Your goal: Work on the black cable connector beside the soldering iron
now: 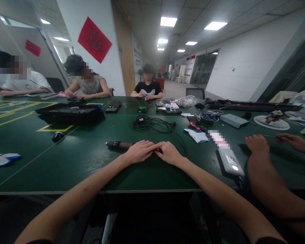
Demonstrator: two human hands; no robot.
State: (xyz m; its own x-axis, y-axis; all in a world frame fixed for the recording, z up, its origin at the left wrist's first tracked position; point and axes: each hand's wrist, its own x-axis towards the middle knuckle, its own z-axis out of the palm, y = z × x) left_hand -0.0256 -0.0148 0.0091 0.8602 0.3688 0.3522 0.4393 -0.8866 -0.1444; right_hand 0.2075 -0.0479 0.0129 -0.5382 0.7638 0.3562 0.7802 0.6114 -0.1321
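A corded electric screwdriver (119, 145) lies on the green table, its metal tip pointing left. My left hand (141, 151) is closed over its rear body, fingers reaching to the right. At the tail end, my right hand (168, 152) is closed with bent fingers around the cord end, touching the left fingertips. What exactly lies under the fingers is partly hidden. From there a black cord (184, 140) curves up to a loose coil with a black power adapter (140, 120) beyond my hands.
A black tray-like housing (71, 112) and a computer mouse (58, 136) are at left. A glove (198, 135), a red-handled screwdriver (194, 126) and a white device (230, 159) lie at right. A neighbour's arm (264, 169) rests close by. Several people sit around the table.
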